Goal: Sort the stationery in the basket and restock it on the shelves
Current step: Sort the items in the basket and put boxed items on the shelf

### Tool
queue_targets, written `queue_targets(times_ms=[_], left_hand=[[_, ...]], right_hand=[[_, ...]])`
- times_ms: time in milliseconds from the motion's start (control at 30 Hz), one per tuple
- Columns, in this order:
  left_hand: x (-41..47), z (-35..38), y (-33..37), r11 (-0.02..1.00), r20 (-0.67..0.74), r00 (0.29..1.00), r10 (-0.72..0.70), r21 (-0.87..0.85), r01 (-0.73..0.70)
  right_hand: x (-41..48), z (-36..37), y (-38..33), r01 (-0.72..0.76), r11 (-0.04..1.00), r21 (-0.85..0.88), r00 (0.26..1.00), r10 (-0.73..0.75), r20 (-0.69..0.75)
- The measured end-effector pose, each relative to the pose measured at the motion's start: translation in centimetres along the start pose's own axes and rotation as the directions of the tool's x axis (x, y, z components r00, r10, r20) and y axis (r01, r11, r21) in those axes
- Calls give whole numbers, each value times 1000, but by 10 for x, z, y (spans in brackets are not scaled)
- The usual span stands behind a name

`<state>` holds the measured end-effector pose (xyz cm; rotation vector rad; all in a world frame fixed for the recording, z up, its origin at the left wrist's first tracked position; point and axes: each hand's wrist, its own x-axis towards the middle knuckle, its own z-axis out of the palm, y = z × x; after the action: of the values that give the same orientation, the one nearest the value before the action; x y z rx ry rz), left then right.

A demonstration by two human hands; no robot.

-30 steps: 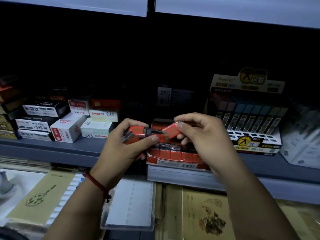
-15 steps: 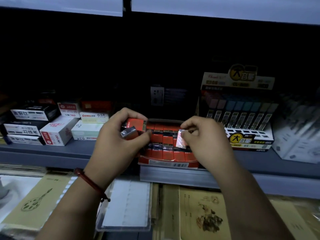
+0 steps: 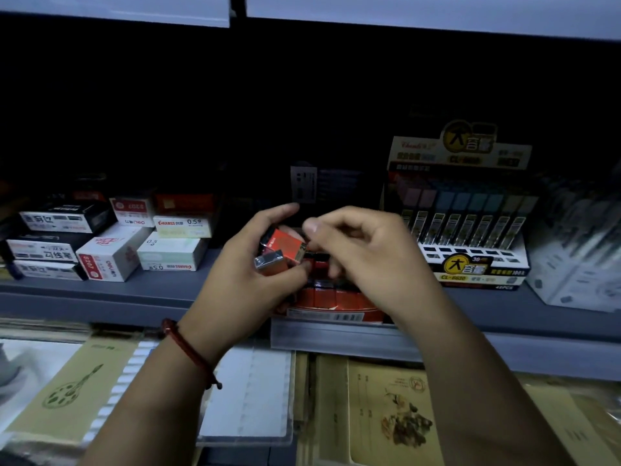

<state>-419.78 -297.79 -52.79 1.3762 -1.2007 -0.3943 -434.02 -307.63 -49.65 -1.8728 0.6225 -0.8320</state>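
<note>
Because the red open-topped cardboard display tray [image 3: 336, 299] sits at the front edge of the grey metal shelf [image 3: 134, 290], both hands work right above it, close together. The left hand [image 3: 235, 290] serves as the magazine: its fingers and thumb curl round a small stack of little red-orange cardboard boxes [image 3: 285, 245], the lower one showing a shiny silver end (film wrap, probably). That leaves the other hand free to take them one at a time. The right hand [image 3: 369, 257] has its fingers curled at the near corner of the top box, one fingertip above and the rest below. It hides that corner, so I cannot tell whether the pinch has closed on the box.

The tray already holds rows of matching red packs, so this looks like the right home for them. The next move probably calls for lifting the top box clear and slotting it into a free row. The basket is out of view. A yellow-and-black display carton of lead tubes [image 3: 470, 230] stands just beside the tray on the right.
</note>
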Motion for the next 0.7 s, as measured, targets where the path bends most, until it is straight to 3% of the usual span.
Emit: queue_targets(times_ms=[67, 133, 300, 400, 467, 567, 700], left_hand=[[1, 1, -1, 1000, -10, 1000, 7, 7, -6], [1, 0, -3, 1000, -29, 1000, 5, 8, -4], [-1, 0, -5, 990, -75, 996, -48, -134, 38], [0, 0, -8, 970, -165, 982, -91, -237, 51], [1, -3, -11, 958, -243, 962, -126, -282, 55], [1, -6, -17, 932, -310, 927, -211, -349, 95], [-1, -4, -27, 917, -279, 921, -273, -366, 161]], right_hand=[[-2, 8, -5, -42, 996, 83, 995, 35, 90], [-2, 14, -4, -68, 990, 127, 996, 60, 69], [2, -2, -1, -125, 976, 181, 961, 165, -223], [-1, -19, 8, -222, 970, -99, 923, 176, -342], [-3, -22, 15, -260, 903, -342, 921, 125, -369], [-5, -18, 19, -272, 832, -483, 920, 77, -384], [-4, -10, 19, -274, 709, -651, 939, 48, -342]])
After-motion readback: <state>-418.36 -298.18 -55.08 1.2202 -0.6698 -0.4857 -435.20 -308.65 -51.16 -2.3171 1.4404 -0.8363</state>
